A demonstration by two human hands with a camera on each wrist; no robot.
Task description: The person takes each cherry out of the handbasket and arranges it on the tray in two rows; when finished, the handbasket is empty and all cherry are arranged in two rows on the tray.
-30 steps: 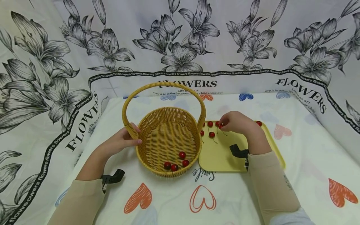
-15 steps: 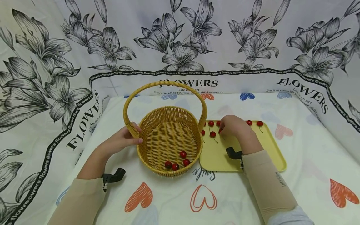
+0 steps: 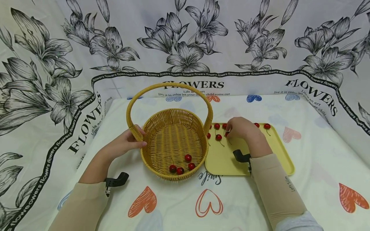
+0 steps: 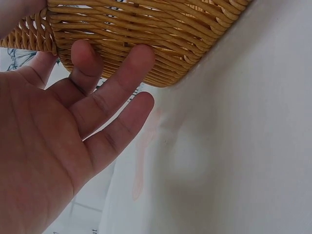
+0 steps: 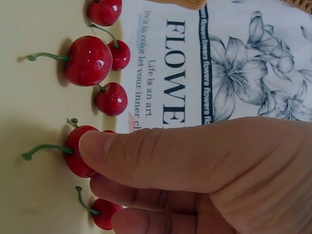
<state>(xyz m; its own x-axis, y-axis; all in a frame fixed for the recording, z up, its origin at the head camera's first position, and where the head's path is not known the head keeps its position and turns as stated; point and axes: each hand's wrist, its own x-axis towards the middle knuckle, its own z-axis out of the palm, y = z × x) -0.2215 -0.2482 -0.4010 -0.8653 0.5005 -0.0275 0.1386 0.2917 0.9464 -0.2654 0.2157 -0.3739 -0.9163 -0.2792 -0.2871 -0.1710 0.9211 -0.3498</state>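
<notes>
My left hand (image 3: 127, 143) holds the wicker basket (image 3: 145, 154) at its left side, where the handle meets the rim. The thumb lies over the rim; in the left wrist view, the fingers (image 4: 124, 78) lie along the outer weave. Several red cherries (image 3: 188, 158) lie in the near right part of the basket. Over the yellow tray (image 3: 225, 163), my right hand (image 3: 242, 130) pinches a red cherry (image 5: 73, 161) with a green stem, thumb on its side. Other cherries (image 5: 89, 61) lie beside it on the tray; the hand hides part of the row.
The tray stands close to the basket's right side. More cherries (image 3: 267, 126) lie along the tray's far edge. The basket's tall handle (image 3: 170, 85) arches over its opening. A white cloth (image 3: 173, 205) printed with hearts covers the table, and flower-printed fabric (image 3: 185, 41) hangs behind.
My right hand has shifted slightly left and nearer onto the cherry, uncovering a cherry at the tray's far edge. The left hand and the basket have stayed in place.
</notes>
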